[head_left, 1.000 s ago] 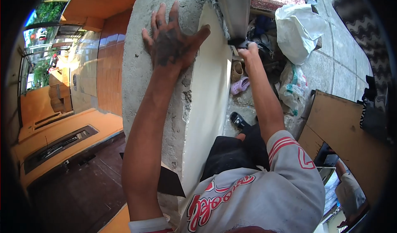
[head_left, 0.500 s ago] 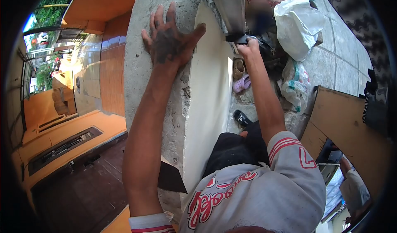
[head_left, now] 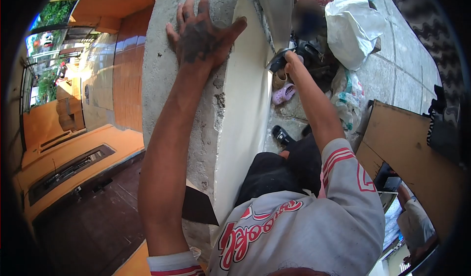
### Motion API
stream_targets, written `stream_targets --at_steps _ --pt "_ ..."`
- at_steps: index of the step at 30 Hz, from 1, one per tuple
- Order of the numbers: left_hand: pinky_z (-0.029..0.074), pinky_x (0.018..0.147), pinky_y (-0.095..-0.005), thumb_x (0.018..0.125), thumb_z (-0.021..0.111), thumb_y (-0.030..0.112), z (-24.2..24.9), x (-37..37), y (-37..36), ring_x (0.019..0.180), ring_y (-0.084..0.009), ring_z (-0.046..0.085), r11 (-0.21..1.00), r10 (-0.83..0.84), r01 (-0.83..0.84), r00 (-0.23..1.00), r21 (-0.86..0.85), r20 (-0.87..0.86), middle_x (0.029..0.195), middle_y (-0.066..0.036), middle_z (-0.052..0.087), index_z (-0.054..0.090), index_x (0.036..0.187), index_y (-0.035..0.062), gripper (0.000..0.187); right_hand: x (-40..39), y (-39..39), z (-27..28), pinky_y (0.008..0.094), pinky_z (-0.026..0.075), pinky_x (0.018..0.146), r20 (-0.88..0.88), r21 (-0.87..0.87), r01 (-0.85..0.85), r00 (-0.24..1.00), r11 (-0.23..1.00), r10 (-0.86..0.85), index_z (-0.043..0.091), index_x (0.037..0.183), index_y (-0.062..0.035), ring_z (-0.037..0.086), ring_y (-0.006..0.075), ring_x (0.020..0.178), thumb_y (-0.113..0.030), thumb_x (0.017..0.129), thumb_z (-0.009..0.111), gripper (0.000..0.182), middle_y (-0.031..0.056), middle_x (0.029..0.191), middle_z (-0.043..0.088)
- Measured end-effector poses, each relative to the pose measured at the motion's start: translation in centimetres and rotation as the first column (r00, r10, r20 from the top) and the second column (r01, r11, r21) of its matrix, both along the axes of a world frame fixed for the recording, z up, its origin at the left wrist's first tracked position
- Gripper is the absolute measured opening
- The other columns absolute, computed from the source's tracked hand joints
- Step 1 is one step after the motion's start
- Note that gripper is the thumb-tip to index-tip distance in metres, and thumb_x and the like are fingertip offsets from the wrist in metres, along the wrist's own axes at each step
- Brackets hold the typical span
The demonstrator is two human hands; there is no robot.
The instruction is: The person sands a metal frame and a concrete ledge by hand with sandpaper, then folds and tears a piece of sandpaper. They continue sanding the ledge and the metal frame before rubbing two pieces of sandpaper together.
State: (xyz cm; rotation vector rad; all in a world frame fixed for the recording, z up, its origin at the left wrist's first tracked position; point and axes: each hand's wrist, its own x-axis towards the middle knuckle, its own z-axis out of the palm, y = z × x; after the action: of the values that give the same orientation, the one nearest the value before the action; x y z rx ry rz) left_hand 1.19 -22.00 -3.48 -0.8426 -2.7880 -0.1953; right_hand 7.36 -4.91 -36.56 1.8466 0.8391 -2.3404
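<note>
My left hand point(head_left: 201, 36) lies with spread fingers on the rough top of a concrete wall point(head_left: 164, 70), its thumb reaching over the edge of the cream-coloured wall face point(head_left: 245, 94). Beyond the wall's far side, my right hand point(head_left: 293, 62) is closed round a dark-handled tool point(head_left: 278, 61). The tool's edge is close to the cream face, near the lower end of a grey vertical panel point(head_left: 275, 11). How far it touches the surface cannot be made out.
A white sack point(head_left: 354, 28) and a clear plastic bag point(head_left: 349, 99) lie right of my right arm. Below it are a lilac clog point(head_left: 283, 94) and a black slipper point(head_left: 282, 135). Brown board point(head_left: 412, 148) stands at the right. A mirror shows a person's arm.
My right hand and the tool have moved slightly down and left along the cream face, the tool now tilted. My left hand stays spread on the wall top. The view has shifted slightly.
</note>
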Motion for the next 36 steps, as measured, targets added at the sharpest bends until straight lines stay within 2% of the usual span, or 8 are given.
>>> stream_targets --at_steps 8,14,16,18,20,23,25,36 --pt "0.012 0.117 -0.0643 0.077 0.065 0.073 -0.3 -0.1 0.0 0.151 -0.0321 0.023 1.000 0.000 0.000 0.999 0.002 -0.039 0.160 -0.018 0.030 0.036 0.154 0.0181 0.099 1.1 1.1 1.3 0.0475 0.056 0.083 -0.339 0.233 -0.146 0.914 0.961 0.221 0.063 0.107 -0.0070 0.066 0.0242 0.092 -0.022 0.101 0.053 0.019 0.0095 0.102 0.067" --pt "0.013 0.117 -0.0646 0.077 0.065 0.072 -0.1 -0.3 0.1 0.150 -0.0332 0.024 1.000 -0.022 0.022 0.999 -0.014 -0.037 0.159 -0.019 0.031 0.036 0.153 0.0176 0.098 4.9 0.8 -0.6 0.0415 0.050 0.088 -0.057 0.143 -0.088 0.994 0.986 0.097 0.064 0.109 0.0016 0.067 0.0256 0.095 -0.024 0.095 0.063 0.029 0.0134 0.098 0.068" --pt "0.013 0.117 -0.0646 0.077 0.065 0.072 0.1 -0.2 0.1 0.150 -0.0333 0.024 1.000 -0.014 0.013 0.999 -0.016 -0.029 0.159 -0.018 0.030 0.036 0.153 0.0176 0.098 4.4 1.4 -4.6 0.0432 0.050 0.090 0.079 0.598 -0.250 0.964 0.762 0.254 0.065 0.114 0.0056 0.068 0.0302 0.101 -0.023 0.094 0.063 0.035 0.0184 0.110 0.070" --pt "0.025 0.114 -0.0552 0.081 0.066 0.066 0.0 0.2 0.4 0.139 -0.0314 0.039 1.000 -0.006 0.000 0.979 -0.025 -0.205 0.147 -0.017 0.046 0.048 0.143 0.0105 0.086 5.3 1.7 -0.8 0.0444 0.050 0.091 0.023 0.591 -0.196 0.974 0.783 0.226 0.066 0.115 0.0068 0.068 0.0361 0.105 -0.024 0.090 0.062 0.039 0.0244 0.112 0.070" --pt "0.036 0.111 -0.0459 0.084 0.067 0.060 0.3 1.1 1.5 0.128 -0.0294 0.054 1.000 -0.001 -0.011 0.926 -0.027 -0.377 0.134 -0.016 0.061 0.059 0.133 0.0035 0.075 5.5 1.9 2.6 0.0444 0.050 0.091 0.314 0.739 -0.481 0.865 0.471 0.391 0.067 0.112 0.0058 0.068 0.0403 0.102 -0.027 0.088 0.058 0.042 0.0279 0.106 0.070" --pt "0.041 0.109 -0.0424 0.076 0.078 0.054 0.7 1.8 2.0 0.123 -0.0308 0.058 0.972 0.203 -0.233 0.908 -0.039 -0.365 0.128 -0.016 0.065 0.066 0.127 0.0075 0.070 5.1 2.0 0.1 0.0436 0.050 0.088 0.293 0.645 -0.547 0.822 0.534 0.488 0.068 0.108 0.0085 0.067 0.0429 0.103 -0.026 0.084 0.055 0.043 0.0303 0.103 0.069" --pt "0.013 0.117 -0.0644 0.077 0.064 0.073 -0.2 -0.4 -0.1 0.150 -0.0332 0.024 1.000 -0.026 0.025 0.998 -0.012 -0.055 0.159 -0.017 0.031 0.036 0.153 0.0175 0.098 4.3 2.5 -6.1 0.0439 0.050 0.085 0.197 0.570 -0.549 0.813 0.611 0.548 0.067 0.104 0.0105 0.067 0.0419 0.103 -0.021 0.081 0.056 0.041 0.0298 0.105 0.069" --pt "0.011 0.118 -0.0635 0.077 0.066 0.070 0.7 0.2 0.5 0.151 -0.0326 0.022 1.000 0.016 -0.015 1.000 -0.014 0.008 0.160 -0.017 0.029 0.034 0.155 0.0168 0.099 10.7 1.8 -2.2 0.0440 0.052 0.058 -0.067 0.352 -0.152 0.980 0.924 0.186 0.061 0.104 -0.0010 0.063 0.0256 0.067 -0.014 0.088 0.058 0.021 0.0112 0.081 0.063"
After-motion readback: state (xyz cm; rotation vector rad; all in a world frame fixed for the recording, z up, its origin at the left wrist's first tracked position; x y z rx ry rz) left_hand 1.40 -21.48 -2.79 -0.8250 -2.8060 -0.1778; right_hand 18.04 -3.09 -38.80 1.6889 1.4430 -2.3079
